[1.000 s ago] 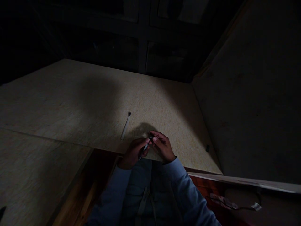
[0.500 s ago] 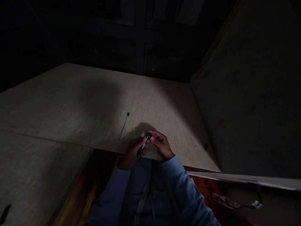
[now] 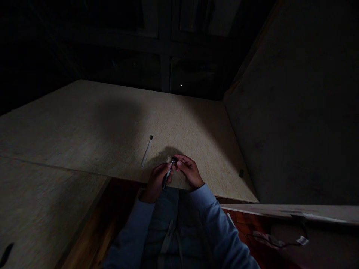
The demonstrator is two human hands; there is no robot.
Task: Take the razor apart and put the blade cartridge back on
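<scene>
Close to the table's near edge, my two hands meet around a slim razor-like tool [image 3: 167, 174] with a dark handle and a shiny, curved metal neck. Its handle slants down inside my left hand [image 3: 157, 180], which is closed on it, thumb along the neck. My right hand [image 3: 190, 171] pinches the small dark head [image 3: 174, 160] at the upper end between thumb and fingers. Dim light and the fingers hide whether the head is a separate piece. A toothbrush [image 3: 146, 153] with a pale handle and dark bristles lies on the table, just beyond my left hand.
A pale, marbled table [image 3: 117, 130] reaches back to a dark window. Near the right wall [image 3: 294, 130] lies a small dark block [image 3: 241, 173]. At bottom left is a dark object [image 3: 6, 254]. A cable with a white tag [image 3: 302, 240] lies low on the right.
The view has shifted slightly. My hands stay together on the tool, its curved metal neck showing a little more plainly. The toothbrush and dark block have stayed put on the table.
</scene>
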